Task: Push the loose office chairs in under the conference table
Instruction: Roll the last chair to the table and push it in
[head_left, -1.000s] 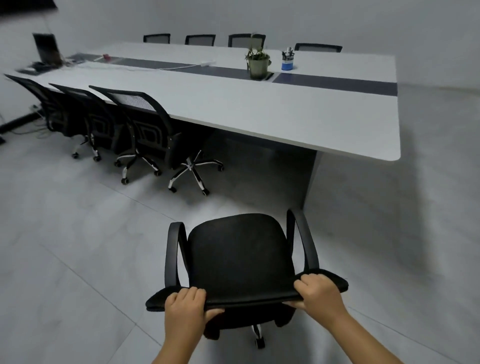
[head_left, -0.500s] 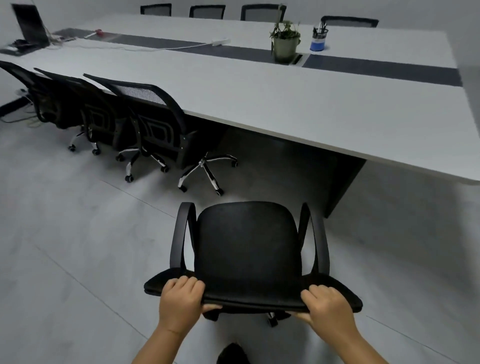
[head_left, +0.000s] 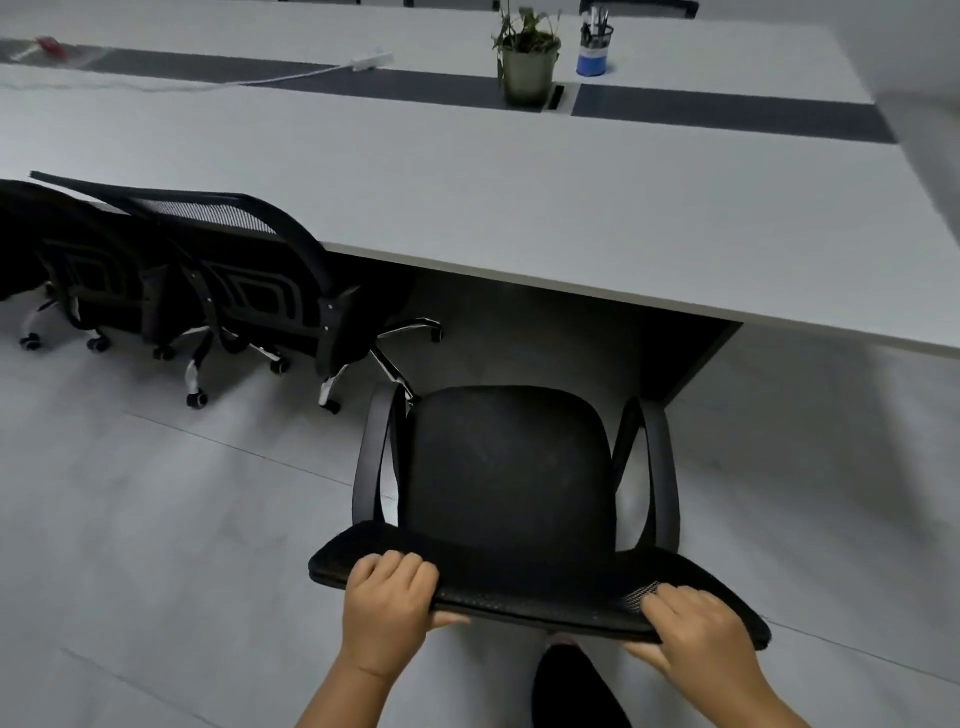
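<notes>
Loose chair: a black office chair (head_left: 511, 467) sits low in the view at about 6 o'clock, just short of the conference table (head_left: 519, 208).
Facing: its seat points to 12 o'clock, toward the table's near edge; the backrest top lies crosswise, running from 9 to 3 o'clock, nearest the person.
Armrests: both run front to back, along the 6-to-12 line, on either side of the seat.
Left hand (head_left: 387, 605): fingers curl over the left end of the backrest top, thumb underneath, gripping it.
Right hand (head_left: 696, 631): fingers lie curled over the right end of the backrest top, thumb under the rim, gripping it.
Table edge: the long near edge crosses from 9 o'clock down toward 3 o'clock, just beyond the seat front.
Open room: a dark gap under the table lies straight ahead at 12 o'clock, between the tucked chair (head_left: 249, 280) at 10 o'clock and the dark table leg panel (head_left: 691, 358) at 2 o'clock.
Floor (head_left: 156, 519): bare grey tiles spread to 8 and 4 o'clock.
On the table: a potted plant (head_left: 527, 57) and a pen cup (head_left: 595, 49), far at 12 o'clock.
</notes>
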